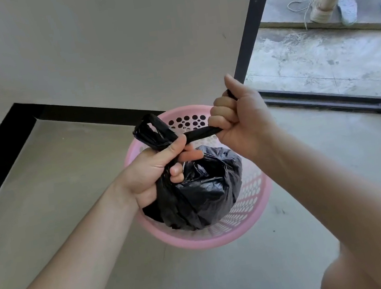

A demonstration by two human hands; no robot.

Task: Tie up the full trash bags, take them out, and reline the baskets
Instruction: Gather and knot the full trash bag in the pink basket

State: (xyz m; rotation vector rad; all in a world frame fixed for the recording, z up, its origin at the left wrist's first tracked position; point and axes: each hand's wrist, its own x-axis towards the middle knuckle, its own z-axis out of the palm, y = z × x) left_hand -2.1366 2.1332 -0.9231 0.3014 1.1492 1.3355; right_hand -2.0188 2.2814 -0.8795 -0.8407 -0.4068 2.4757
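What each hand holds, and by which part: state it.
The left hand grips the trash bag at its gathered neck; the right hand grips the bag's twisted handle, pulled taut above the pink basket.

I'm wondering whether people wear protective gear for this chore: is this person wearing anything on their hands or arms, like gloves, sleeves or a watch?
No. The left hand and right hand are bare, without gloves, and no rings show. Both forearms are uncovered as far as the picture reaches: no sleeves, watch or bracelet.
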